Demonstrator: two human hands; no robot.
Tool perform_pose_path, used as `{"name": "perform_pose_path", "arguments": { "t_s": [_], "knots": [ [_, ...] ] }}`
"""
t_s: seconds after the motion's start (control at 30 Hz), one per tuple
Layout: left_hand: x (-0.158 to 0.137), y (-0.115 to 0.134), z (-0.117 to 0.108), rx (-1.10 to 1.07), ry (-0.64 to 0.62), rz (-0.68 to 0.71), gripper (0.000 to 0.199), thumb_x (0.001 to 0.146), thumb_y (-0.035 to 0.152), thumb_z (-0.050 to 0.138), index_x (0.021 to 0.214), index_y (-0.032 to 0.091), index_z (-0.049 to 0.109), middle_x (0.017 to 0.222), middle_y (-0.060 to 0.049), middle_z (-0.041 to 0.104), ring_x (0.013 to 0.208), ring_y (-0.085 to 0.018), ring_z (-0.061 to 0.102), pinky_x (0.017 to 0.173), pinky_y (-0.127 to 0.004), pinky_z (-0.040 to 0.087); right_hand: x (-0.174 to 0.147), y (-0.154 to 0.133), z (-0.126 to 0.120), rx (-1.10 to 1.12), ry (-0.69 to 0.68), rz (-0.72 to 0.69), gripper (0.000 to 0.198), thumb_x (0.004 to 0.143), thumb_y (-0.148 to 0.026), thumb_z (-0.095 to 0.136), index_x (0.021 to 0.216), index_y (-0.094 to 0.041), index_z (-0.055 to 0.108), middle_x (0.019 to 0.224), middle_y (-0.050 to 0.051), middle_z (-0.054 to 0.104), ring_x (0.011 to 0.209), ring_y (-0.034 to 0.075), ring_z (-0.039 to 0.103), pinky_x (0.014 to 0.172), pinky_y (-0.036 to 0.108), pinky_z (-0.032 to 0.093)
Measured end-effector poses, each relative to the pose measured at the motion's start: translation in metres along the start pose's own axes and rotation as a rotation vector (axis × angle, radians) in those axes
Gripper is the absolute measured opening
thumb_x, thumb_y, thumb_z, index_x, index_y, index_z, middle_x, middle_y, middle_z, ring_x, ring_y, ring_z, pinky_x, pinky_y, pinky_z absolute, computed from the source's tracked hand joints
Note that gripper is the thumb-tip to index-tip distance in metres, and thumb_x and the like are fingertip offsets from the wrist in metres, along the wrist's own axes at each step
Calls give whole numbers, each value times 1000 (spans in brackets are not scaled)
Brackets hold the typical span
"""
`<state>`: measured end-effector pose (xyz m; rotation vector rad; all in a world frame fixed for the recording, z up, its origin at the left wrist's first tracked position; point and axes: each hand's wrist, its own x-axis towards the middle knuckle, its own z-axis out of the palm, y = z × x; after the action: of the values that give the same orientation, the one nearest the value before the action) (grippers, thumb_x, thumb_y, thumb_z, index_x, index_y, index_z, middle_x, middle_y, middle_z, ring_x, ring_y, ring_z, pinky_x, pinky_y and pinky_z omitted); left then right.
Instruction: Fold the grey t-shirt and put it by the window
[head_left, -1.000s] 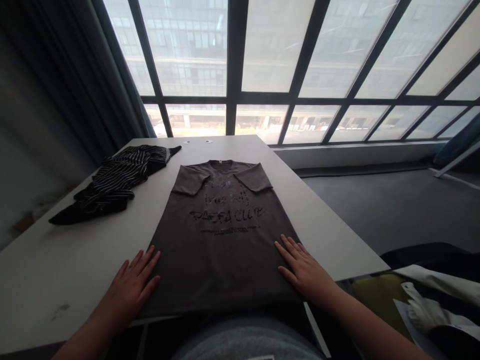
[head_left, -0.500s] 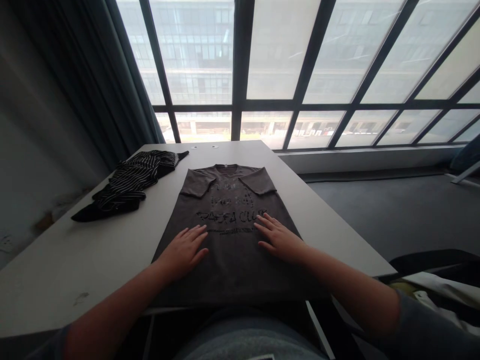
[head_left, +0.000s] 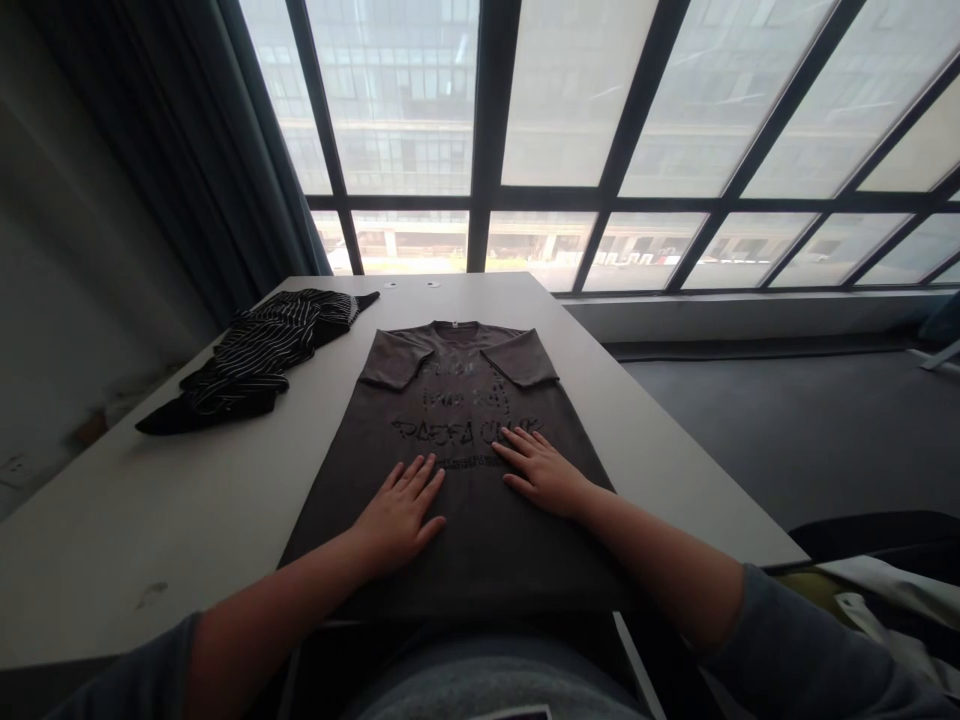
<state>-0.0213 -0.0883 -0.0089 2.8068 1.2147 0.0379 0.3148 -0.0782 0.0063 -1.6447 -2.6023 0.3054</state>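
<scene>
A dark grey T-shirt (head_left: 480, 540) lies spread flat on the white table, collar toward the window and both short sleeves turned inward over the front. Dark lettering runs across its chest. My left hand (head_left: 399, 512) rests palm down on the shirt's middle, just below and left of the print, fingers spread. On the other side, my right hand (head_left: 546, 472) lies flat over the right end of the lettering, its fingers apart. The shirt's lower edge reaches the table's near edge.
A crumpled black garment with white stripes (head_left: 262, 345) lies at the table's left side. The white table (head_left: 202, 530) extends toward large windows (head_left: 555, 110). A dark curtain (head_left: 187, 130) hangs at left. Fabric items (head_left: 877, 590) lie low at right.
Both hands have moved inward across the shirt and are closer together. The left hand has shifted right, the right hand slightly left. The camera view has tilted a little.
</scene>
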Motion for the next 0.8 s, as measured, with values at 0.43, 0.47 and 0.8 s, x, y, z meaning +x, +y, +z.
{"name": "perform_pose_path", "arguments": {
  "t_s": [0.43, 0.47, 0.8],
  "knots": [
    [-88, 3, -5, -13, 44, 58, 60, 110, 50, 47, 167, 42, 30, 175, -3, 26, 161, -29, 31, 130, -53, 27, 2, 1, 1, -40, 7, -11, 66, 109, -56, 42, 169, -27, 35, 176, 9, 19, 164, 32, 17, 133, 56, 16],
    [-89, 4, -4, -9, 42, 51, 60, 110, 50, 46, 167, 42, 30, 175, -3, 27, 160, -29, 31, 130, -53, 27, 2, 0, 1, -47, -2, -11, 67, 110, -55, 42, 169, -27, 35, 176, 9, 19, 164, 33, 17, 133, 56, 16],
    [-91, 5, 9, 12, 144, -79, 63, 106, 55, 49, 166, 39, 37, 174, -3, 31, 159, -30, 35, 128, -53, 31, -24, -16, 5, -2, -40, -17, 68, 109, -58, 44, 170, -31, 32, 176, 9, 13, 164, 35, 12, 133, 59, 16]
  ]
}}
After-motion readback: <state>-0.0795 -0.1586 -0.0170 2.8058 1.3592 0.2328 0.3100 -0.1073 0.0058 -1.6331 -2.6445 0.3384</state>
